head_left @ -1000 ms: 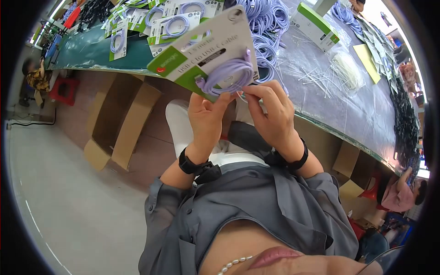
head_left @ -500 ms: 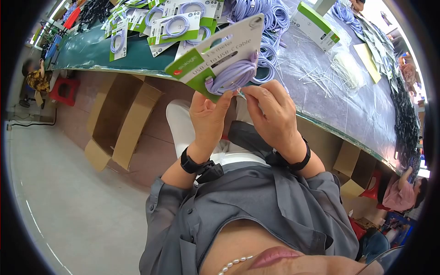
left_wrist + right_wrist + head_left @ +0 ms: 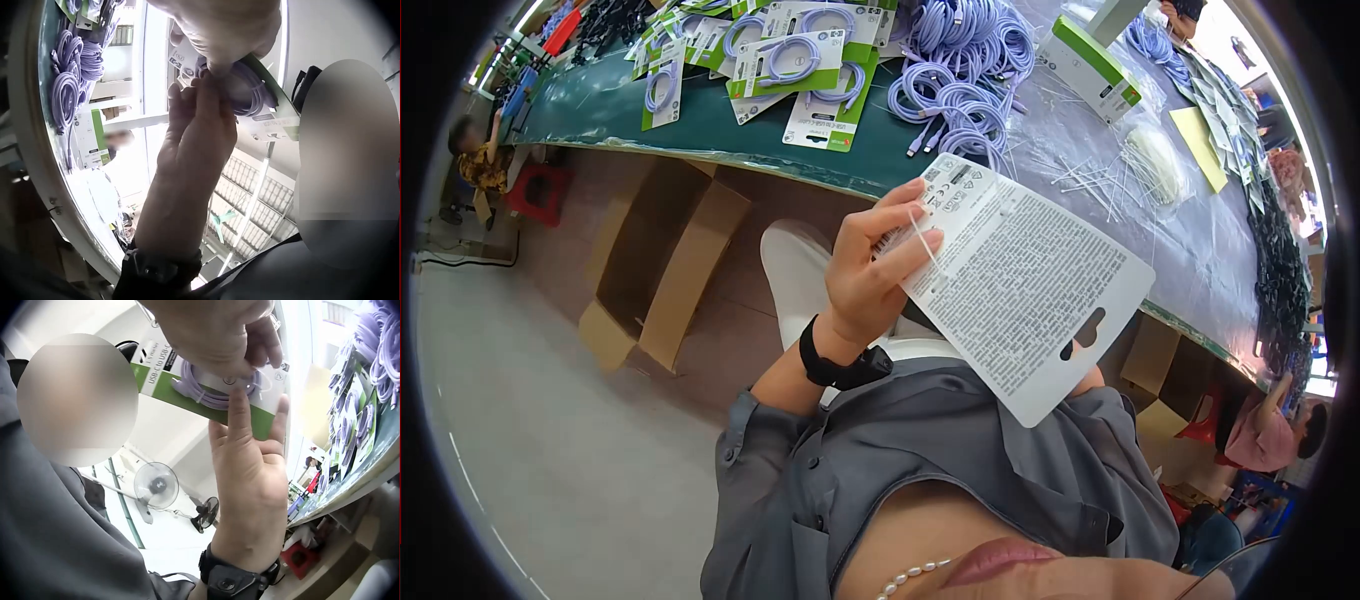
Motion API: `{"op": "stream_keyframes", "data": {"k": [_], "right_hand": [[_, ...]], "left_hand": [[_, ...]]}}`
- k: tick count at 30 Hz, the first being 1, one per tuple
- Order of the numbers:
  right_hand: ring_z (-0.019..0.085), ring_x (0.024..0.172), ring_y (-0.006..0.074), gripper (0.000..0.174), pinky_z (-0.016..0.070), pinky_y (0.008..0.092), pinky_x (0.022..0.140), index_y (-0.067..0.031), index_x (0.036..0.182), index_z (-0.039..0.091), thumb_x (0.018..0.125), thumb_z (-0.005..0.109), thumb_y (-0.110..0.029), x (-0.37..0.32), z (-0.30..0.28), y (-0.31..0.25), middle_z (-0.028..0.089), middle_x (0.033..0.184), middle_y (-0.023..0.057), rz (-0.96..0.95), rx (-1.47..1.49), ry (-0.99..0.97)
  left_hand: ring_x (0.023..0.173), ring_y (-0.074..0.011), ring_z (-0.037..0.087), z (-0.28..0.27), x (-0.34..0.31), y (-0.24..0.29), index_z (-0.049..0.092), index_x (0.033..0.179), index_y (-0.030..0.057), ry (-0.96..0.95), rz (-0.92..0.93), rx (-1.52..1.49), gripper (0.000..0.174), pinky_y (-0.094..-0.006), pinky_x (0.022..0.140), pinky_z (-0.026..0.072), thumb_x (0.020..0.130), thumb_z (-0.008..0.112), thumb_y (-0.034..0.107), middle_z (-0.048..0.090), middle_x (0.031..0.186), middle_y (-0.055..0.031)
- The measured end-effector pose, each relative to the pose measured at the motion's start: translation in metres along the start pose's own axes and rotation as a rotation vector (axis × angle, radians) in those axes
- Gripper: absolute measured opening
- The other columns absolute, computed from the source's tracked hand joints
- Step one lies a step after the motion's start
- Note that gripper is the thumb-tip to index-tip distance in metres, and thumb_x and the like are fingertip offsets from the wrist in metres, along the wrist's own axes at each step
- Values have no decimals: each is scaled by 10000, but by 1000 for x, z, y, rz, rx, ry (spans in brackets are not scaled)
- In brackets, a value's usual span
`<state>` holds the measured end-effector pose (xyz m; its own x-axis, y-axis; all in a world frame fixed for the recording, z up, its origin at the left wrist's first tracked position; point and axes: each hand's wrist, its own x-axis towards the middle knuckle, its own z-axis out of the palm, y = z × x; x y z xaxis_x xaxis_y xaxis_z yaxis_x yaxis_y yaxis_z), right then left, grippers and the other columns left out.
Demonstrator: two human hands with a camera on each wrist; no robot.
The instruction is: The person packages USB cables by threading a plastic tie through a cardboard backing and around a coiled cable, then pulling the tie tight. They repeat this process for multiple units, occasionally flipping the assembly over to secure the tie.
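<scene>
Head view: holds the card (image 3: 1020,290) tilted, printed back showing, over the lap at the near side of the table (image 3: 800,160). Pinches its far left part in the left hand (image 3: 870,270), fingers slightly spread on the back. Shows a thin white tie (image 3: 927,245) on the back, right by those fingertips. Mostly hides the right hand (image 3: 1090,380) behind the card; can't tell its grip from here. Has carded cables (image 3: 800,65) at far left on the table, loose purple cables (image 3: 970,60) right of them, then a green-and-white box (image 3: 1090,70) and spare ties (image 3: 1100,185) farther right.

Left wrist view: shows the purple coil (image 3: 247,94) on the card front, left hand above, right fingers bunched together at the coil, close to the left thumb. Can't tell whether pinching or only touching.

Right wrist view: gets left hand under the card, one digit up against the coil, another at the card edge. Has right hand over the card front, fingers curled, near a clear loop (image 3: 267,382). Again can't tell what's in those fingertips.
</scene>
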<state>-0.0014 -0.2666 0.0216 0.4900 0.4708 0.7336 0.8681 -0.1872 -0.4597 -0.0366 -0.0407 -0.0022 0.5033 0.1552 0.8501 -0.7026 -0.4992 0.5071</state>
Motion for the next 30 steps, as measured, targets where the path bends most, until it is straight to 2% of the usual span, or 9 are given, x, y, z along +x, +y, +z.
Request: {"op": "stream_keyframes", "data": {"k": [8, 11, 13, 14, 16, 17, 19, 22, 30], "right_hand": [[598, 735, 233, 172, 486, 355, 666, -11, 918, 617, 750, 650, -6, -17, 15, 6, 607, 848, 84, 175, 265, 98], [608, 744, 221, 151, 489, 351, 675, -12, 915, 618, 767, 646, -11, 26, 81, 24, 623, 861, 79, 240, 374, 125], [615, 749, 213, 137, 491, 349, 682, -12, 913, 618, 778, 642, -14, 27, 73, 27, 633, 870, 75, 288, 445, 147], [626, 800, 215, 146, 492, 351, 738, -4, 961, 623, 816, 620, -24, 46, 50, 31, 644, 913, 77, 465, 273, -38], [626, 868, 234, 256, 483, 348, 793, 0, 1043, 623, 789, 644, -21, 50, 49, 61, 640, 982, 106, 637, 455, 43], [626, 868, 234, 256, 483, 348, 793, 0, 1043, 623, 789, 644, -21, 54, 52, 68, 640, 982, 106, 649, 451, 46], [616, 897, 220, 337, 475, 320, 807, -1, 1075, 616, 751, 691, -53, 63, 61, 63, 626, 1017, 115, 97, 343, -202], [609, 945, 218, 406, 467, 316, 829, -10, 1088, 619, 707, 736, -89, 55, 69, 56, 616, 1065, 119, 291, 512, -241], [624, 911, 217, 473, 490, 306, 774, -10, 1074, 617, 648, 785, -131, 47, 76, 64, 628, 1030, 117, 213, 543, -266]], "left_hand": [[1040, -397, 598, 0, 2, -6, 613, 1039, 73, -18, 168, 213, 378, -402, 830, 538, 695, 700, -57, 549, 1079, -144], [1024, -363, 609, -6, 2, -9, 610, 1044, 58, -110, 163, 280, 396, -377, 807, 538, 679, 701, -68, 574, 1064, -138], [1005, -342, 618, -8, 4, -6, 605, 1066, 56, -24, -51, 65, 428, -367, 782, 534, 671, 693, -83, 587, 1049, -145], [994, -283, 624, -12, 3, -10, 558, 1147, 49, -8, -116, -70, 446, -361, 788, 543, 737, 670, -86, 599, 1067, -131], [1008, -237, 615, -8, 4, 7, 478, 1239, 48, 140, -842, -719, 445, -358, 821, 551, 828, 608, -65, 592, 1114, -112], [1026, -212, 603, -9, 8, 9, 414, 1290, 48, 131, -923, -914, 436, -379, 830, 564, 886, 560, -26, 580, 1147, -98], [1024, -222, 607, -4, 5, 9, 410, 1296, 52, 114, -955, -996, 438, -392, 821, 568, 890, 559, -18, 578, 1151, -103], [1017, -238, 616, -4, 3, 7, 410, 1303, 65, 92, -991, -1072, 441, -411, 799, 579, 895, 565, 5, 574, 1161, -109], [1018, -253, 625, -3, -5, 4, 437, 1288, 89, 141, -1181, -1152, 387, -427, 760, 596, 919, 551, 65, 575, 1171, -95]]}}
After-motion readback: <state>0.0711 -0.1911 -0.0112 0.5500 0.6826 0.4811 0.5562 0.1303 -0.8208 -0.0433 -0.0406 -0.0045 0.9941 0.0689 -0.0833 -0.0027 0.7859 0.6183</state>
